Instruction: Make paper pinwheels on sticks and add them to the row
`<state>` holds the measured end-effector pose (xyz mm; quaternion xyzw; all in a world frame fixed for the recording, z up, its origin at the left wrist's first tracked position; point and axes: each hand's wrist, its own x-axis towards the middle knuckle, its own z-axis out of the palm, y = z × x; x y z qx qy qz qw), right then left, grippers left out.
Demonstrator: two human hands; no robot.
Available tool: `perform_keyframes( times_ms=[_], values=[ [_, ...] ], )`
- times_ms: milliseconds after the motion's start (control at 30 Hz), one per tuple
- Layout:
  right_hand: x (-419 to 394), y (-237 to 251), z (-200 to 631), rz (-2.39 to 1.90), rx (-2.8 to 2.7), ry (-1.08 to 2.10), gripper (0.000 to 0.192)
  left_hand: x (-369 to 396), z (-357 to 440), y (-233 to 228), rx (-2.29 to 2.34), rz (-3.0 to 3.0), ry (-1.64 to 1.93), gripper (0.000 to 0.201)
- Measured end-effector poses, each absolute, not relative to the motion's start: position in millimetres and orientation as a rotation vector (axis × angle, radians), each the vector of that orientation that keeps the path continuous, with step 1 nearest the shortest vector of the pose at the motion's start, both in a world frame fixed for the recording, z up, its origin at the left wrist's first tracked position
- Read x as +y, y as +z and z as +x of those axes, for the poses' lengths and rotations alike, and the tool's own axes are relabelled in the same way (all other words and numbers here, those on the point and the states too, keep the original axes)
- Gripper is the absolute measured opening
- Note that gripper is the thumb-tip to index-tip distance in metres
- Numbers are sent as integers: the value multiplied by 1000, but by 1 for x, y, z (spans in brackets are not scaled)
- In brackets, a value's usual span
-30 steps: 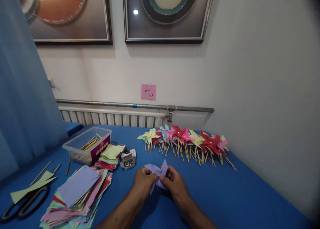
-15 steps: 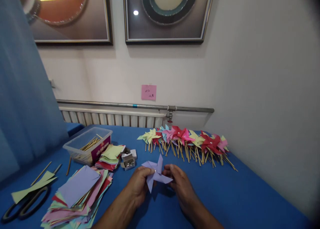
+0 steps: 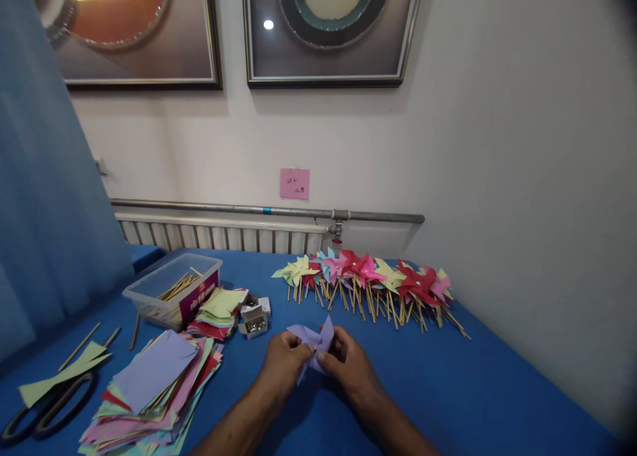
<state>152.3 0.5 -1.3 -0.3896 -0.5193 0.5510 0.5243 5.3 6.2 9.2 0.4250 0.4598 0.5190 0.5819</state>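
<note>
lilac paper pinwheel: one | hands: left and right both pinching it | scissors: one pair

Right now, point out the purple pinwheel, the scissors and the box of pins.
purple pinwheel [image 3: 318,342]: head view, on its upper blades between both hands.
scissors [image 3: 47,411]: head view, on the black handle loops.
box of pins [image 3: 255,324]: head view, on the open tray.

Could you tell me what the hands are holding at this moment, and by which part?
Both the left hand and right hand pinch a lilac paper pinwheel at its centre.
</note>
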Motion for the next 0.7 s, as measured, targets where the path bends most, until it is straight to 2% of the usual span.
perform_keyframes(
  times_ms=[133,433,700],
  values=[
    [3,-9,151,-1010,-1204,1308,59,7,8,3,1062,1015,1183,17],
    [5,-12,152,-1079,-1185,1206,49,-5,9,19,1018,914,1143,24],
    [16,-28,156,-1071,-1125,1182,49,-4,6,25,1006,931,1204,26]
  ],
)
